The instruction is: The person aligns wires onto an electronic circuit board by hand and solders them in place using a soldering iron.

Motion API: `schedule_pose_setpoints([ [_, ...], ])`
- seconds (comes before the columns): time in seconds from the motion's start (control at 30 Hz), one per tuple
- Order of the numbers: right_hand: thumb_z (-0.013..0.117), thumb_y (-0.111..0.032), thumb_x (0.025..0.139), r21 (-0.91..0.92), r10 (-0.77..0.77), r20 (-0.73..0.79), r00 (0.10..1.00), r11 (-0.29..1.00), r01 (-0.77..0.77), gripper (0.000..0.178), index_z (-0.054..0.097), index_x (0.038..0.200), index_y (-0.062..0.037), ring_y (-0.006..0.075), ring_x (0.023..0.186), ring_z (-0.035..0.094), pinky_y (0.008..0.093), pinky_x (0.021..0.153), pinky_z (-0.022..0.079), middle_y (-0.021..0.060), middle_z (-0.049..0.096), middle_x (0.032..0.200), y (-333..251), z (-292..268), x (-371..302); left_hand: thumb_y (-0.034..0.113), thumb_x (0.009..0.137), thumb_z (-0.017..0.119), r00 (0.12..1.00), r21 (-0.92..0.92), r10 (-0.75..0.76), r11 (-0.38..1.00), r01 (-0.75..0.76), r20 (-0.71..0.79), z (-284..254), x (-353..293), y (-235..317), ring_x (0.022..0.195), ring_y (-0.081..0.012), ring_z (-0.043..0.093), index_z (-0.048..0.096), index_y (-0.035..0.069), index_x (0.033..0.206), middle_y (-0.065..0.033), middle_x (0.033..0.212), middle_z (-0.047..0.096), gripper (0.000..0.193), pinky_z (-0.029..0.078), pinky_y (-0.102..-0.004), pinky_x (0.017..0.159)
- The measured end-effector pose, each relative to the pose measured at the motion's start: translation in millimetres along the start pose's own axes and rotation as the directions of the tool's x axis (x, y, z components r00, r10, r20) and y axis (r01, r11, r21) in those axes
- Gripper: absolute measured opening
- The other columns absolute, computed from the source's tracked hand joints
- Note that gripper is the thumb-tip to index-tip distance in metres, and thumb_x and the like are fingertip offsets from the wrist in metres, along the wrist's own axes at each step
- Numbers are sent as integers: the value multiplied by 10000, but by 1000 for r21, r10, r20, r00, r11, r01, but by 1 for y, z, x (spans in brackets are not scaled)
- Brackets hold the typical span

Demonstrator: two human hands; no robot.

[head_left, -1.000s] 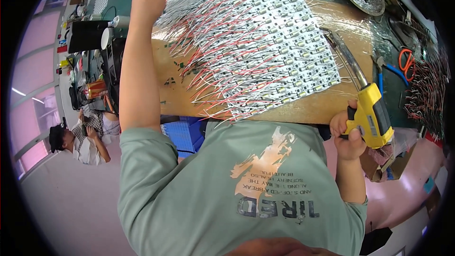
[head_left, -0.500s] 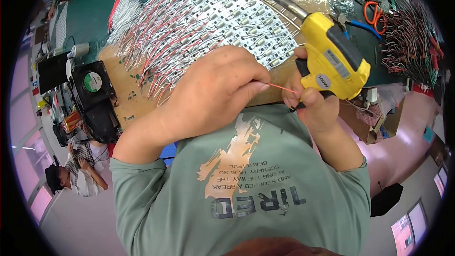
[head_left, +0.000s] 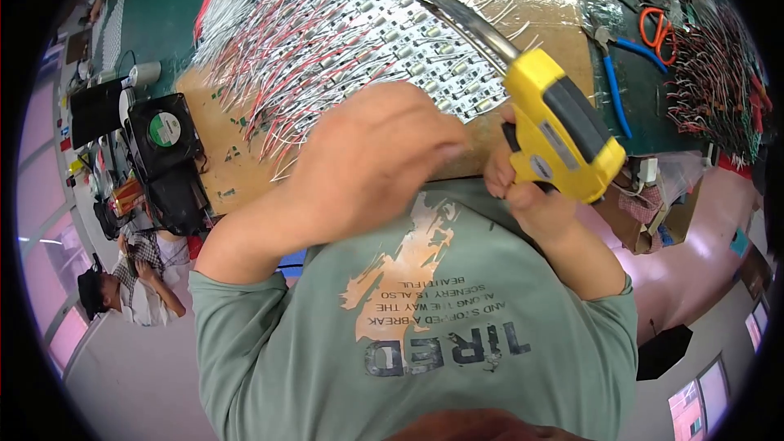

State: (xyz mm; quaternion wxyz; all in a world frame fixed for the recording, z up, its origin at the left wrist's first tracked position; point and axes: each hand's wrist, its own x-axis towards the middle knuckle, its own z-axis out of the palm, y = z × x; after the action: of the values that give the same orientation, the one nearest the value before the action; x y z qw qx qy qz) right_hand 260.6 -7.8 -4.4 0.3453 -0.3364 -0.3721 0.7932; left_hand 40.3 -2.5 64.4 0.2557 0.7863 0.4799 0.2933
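My right hand (head_left: 535,200) is wrapped round the grip of a yellow and black soldering gun (head_left: 531,86). Its metal barrel points up and left, over the right part of a panel of white circuit boards (head_left: 388,37). Red and white wires (head_left: 286,86) stick out along the panel's left side. Just below the panel, near my shirt, my left hand (head_left: 376,155) is closed with thumb and forefinger together. Its fingertips are a little blurred, and whatever they may hold is hidden.
A black fan (head_left: 167,135) stands left of the brown work board (head_left: 233,184). Blue-handled pliers (head_left: 612,82), orange-handled scissors (head_left: 653,37) and a heap of dark, red and white wires (head_left: 714,86) lie on the right. Another person (head_left: 131,282) sits at far left.
The red wire that stretched between my two hands no longer shows. My right hand and the soldering gun have shifted slightly left and down; my left hand stays near the same place.
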Motion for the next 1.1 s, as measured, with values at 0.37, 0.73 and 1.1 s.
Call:
schedule_pose_setpoints([
  [0.37,782,-250,801,-311,-101,118,988,941,133,309,578,924,-54,144,665,517,274,580,406,32,548,768,20,-45,-59,-23,737,688,993,250,-70,964,91,-92,17,-29,-22,753,-246,619,678,47,924,-75,824,638,200,498,-334,639],
  [0.73,739,-474,791,-582,-26,92,995,810,75,431,545,730,-94,236,619,526,336,558,407,38,544,700,6,-43,-74,-22,662,692,992,310,15,950,24,-123,42,-35,-36,736,-237,602,668,61,876,-52,811,617,230,500,-346,639],
  [1.1,723,-292,827,-480,-113,29,993,870,113,279,572,764,-65,237,581,513,345,551,413,44,542,680,6,-31,-60,-15,683,735,996,-41,-1,999,-2,-86,35,-31,-12,676,-230,613,663,45,851,-61,776,640,192,481,-321,580],
])
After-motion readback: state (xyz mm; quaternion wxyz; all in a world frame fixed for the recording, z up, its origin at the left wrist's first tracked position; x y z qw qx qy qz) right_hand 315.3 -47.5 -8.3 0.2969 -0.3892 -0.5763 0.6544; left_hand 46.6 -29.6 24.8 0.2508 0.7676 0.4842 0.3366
